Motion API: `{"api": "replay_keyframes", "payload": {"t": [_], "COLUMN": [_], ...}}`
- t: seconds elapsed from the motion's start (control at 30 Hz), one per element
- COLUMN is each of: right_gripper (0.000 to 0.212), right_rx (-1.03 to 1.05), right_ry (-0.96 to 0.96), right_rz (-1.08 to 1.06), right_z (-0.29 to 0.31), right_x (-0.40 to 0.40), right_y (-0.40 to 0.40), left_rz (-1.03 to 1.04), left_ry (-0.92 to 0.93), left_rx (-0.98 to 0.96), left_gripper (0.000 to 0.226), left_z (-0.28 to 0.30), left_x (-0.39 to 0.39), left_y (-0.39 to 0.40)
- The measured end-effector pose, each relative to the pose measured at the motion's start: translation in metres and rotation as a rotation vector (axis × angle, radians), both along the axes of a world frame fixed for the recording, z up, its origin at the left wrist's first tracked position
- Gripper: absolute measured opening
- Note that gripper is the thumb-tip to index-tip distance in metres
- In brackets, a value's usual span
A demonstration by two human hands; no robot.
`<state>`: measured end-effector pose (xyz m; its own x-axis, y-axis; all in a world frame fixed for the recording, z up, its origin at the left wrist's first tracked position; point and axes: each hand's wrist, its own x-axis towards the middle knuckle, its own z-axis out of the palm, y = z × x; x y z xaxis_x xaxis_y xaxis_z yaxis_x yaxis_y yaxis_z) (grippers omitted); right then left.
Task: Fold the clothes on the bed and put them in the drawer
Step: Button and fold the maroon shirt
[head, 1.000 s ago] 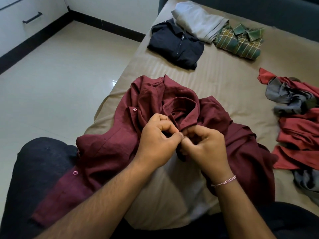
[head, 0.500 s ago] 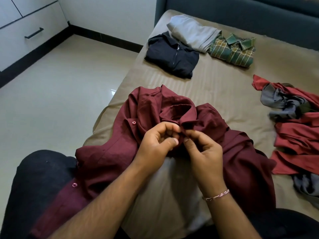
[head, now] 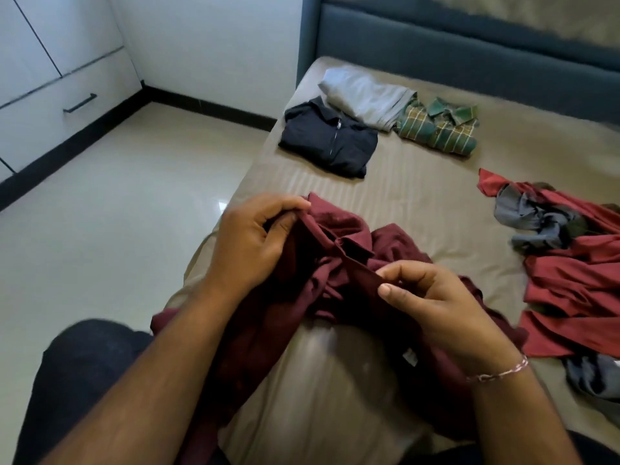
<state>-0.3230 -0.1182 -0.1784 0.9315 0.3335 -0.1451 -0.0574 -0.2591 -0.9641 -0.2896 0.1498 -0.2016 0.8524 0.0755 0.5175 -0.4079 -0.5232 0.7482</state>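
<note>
Crumpled maroon shirt (head: 339, 263), soft woven cloth, at lower centre on the bed (head: 419, 182).
Left hand (head: 248, 243) grips its collar edge; right hand (head: 432, 297) pinches the button placket.

**Room surroundings beyond the laundry**

A glossy cream tiled floor (head: 110, 209) fills the left half of the frame, with a small bright glare spot near the middle. Along its far edge runs a black skirting board (head: 214, 109), which meets the plain white wall (head: 214, 38) at the top centre. In the upper right, a dark blue-grey upholstered headboard (head: 469, 52) spans the frame, with a blurred grey-brown wall surface (head: 543, 15) above it. A thin pink-and-white thread bracelet (head: 500, 372) sits at lower right. Dark black trousers (head: 80, 380) fill the lower left corner, and another patch shows at the bottom right edge.
</note>
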Motion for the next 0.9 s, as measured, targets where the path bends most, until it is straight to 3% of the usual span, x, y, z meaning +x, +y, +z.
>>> {"api": "replay_keyframes", "payload": {"t": [0.1, 0.17, 0.23, 0.37, 0.5, 0.57, 0.73, 0.9], "right_gripper": [0.006, 0.011, 0.013, 0.008, 0.010, 0.006, 0.020, 0.014], "right_rx": [0.165, 0.238, 0.221, 0.236, 0.369, 0.421, 0.504, 0.596], "right_ry": [0.052, -0.061, -0.186, -0.163, -0.003, 0.050, 0.089, 0.091], "right_rz": [-0.261, -0.507, -0.609, -0.578, -0.631, -0.624, -0.593, -0.592], "right_z": [0.022, 0.041, 0.055, 0.039, -0.021, -0.044, -0.052, -0.052], "right_x": [0.037, 0.070, 0.084, 0.043, -0.018, -0.038, -0.051, -0.046], "right_y": [0.006, 0.009, 0.013, 0.021, 0.042, 0.054, 0.066, 0.066], "left_rz": [0.047, 0.123, 0.186, 0.129, 0.106, 0.073, 0.048, -0.002], "left_ry": [-0.065, -0.097, -0.108, -0.097, 0.199, 0.265, 0.327, 0.443], "left_rx": [0.050, 0.086, 0.061, -0.058, -0.360, -0.448, -0.709, -0.945], "left_gripper": [0.023, 0.019, 0.017, 0.023, 0.030, 0.023, 0.013, 0.020], "left_z": [0.033, 0.062, 0.084, 0.071, -0.013, -0.037, -0.036, -0.027], "left_x": [0.051, 0.087, 0.099, 0.042, -0.041, -0.071, -0.074, -0.073], "left_y": [-0.007, -0.015, -0.026, -0.056, -0.075, -0.082, -0.083, -0.085]}}
